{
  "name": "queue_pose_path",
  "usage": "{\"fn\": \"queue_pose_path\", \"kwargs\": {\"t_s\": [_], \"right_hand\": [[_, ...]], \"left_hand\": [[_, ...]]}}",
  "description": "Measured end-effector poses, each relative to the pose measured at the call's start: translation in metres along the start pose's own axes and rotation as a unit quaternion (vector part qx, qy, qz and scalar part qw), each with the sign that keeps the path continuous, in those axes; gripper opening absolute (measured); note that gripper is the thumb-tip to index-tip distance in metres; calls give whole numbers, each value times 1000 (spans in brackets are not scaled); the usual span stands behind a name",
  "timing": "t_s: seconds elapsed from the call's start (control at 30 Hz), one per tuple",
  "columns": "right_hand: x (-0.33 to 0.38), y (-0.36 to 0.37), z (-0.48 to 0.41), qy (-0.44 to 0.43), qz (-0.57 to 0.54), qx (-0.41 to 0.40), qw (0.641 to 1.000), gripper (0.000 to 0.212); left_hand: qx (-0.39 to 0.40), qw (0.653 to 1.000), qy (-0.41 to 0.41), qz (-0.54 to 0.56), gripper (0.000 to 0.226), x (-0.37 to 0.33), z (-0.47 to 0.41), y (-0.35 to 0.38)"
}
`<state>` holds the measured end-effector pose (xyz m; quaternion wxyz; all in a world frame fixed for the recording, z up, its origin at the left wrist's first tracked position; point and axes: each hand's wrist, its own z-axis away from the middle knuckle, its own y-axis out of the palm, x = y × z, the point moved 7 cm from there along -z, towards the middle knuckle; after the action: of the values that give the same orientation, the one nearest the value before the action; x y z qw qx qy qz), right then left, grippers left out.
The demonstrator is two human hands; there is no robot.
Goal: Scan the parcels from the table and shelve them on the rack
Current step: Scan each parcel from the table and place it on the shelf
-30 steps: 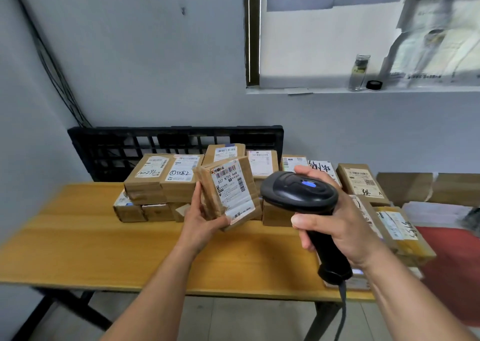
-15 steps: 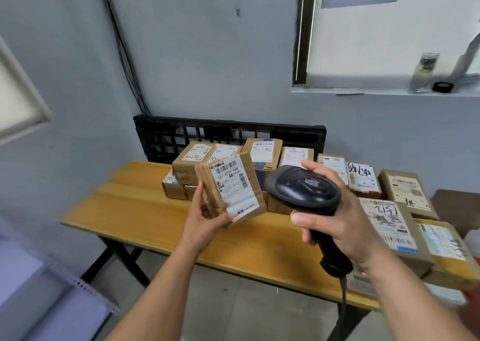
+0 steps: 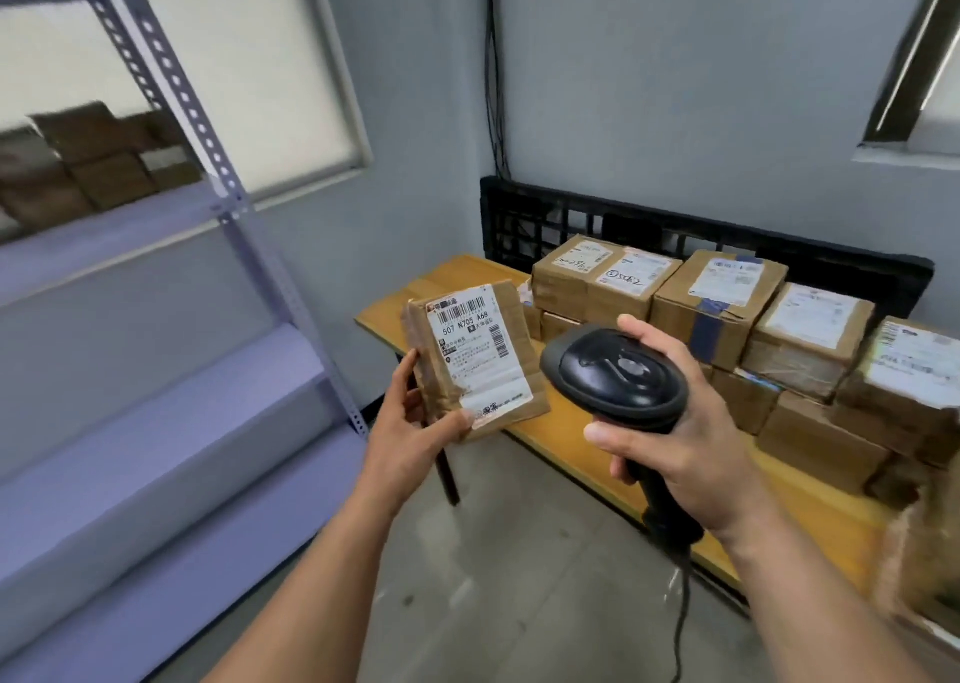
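Head view: a small brown labelled parcel [image 3: 480, 365] is gripped by the left hand [image 3: 410, 430], a black handheld scanner [image 3: 613, 375] by the right hand [image 3: 696, 443]; many cardboard boxes [image 3: 717, 313] are left unshelved along the wooden tabletop's [image 3: 447, 279] far edge.

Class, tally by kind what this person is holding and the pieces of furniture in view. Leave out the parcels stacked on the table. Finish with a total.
parcel, gripped by the left hand: 1
barcode scanner, gripped by the right hand: 1
table: 1
rack: 1
Total: 4
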<state>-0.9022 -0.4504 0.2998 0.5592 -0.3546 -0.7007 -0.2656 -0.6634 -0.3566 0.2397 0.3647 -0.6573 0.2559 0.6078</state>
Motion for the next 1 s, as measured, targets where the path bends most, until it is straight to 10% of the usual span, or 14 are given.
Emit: {"fn": "queue_pose_path", "kwargs": {"t_s": [1.0], "right_hand": [[55, 547, -2, -79, -50, 326, 941, 89]], "left_hand": [[-346, 937, -1, -53, 80, 48, 182, -529]]}}
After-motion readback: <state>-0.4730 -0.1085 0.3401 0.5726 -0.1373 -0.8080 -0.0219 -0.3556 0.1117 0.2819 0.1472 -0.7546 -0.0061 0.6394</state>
